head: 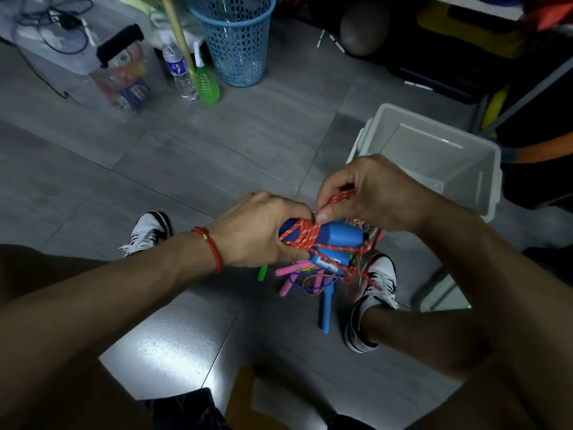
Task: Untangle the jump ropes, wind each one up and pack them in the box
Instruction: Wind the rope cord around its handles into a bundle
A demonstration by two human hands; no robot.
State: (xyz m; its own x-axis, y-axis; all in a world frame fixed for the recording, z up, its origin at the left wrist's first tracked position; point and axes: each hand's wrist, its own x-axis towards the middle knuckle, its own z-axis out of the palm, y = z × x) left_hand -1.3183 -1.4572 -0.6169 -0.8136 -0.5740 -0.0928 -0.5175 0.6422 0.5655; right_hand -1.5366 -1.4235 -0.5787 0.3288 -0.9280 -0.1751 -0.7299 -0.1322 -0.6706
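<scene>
Head view, looking down at the floor (186, 150) between the person's feet. The left hand (257, 231) is curled round a pair of blue handles (336, 235) laid side by side, thumb below and fingers over the top, holding them level. The red speckled rope (305, 234) is already wrapped in several crossing turns about the middle of these handles. The right hand (369, 193) is just to the right of and above the bundle, thumb and forefinger pinching a run of the same red rope near the wraps; the remaining fingers are curled over it. A loose tail of red rope hangs down on the right toward the white-and-black shoe (375, 293).

On the floor directly beneath the hands lies the remaining tangle (310, 277): pink handles, a green handle, a blue handle pointing toward the viewer, and thin multicoloured cords. How many ropes it holds cannot be told.

The white plastic box (434, 156) stands open on the floor to the right and farther off, partly behind the right hand; nothing is seen in the part of its interior in view.

Step in hand, as judged: winding the first rope, late in the wrapping. The next move calls for laying the hanging tail in further turns, tucking its end under a wrap so the bundle holds, then carrying it right to the box.
</scene>
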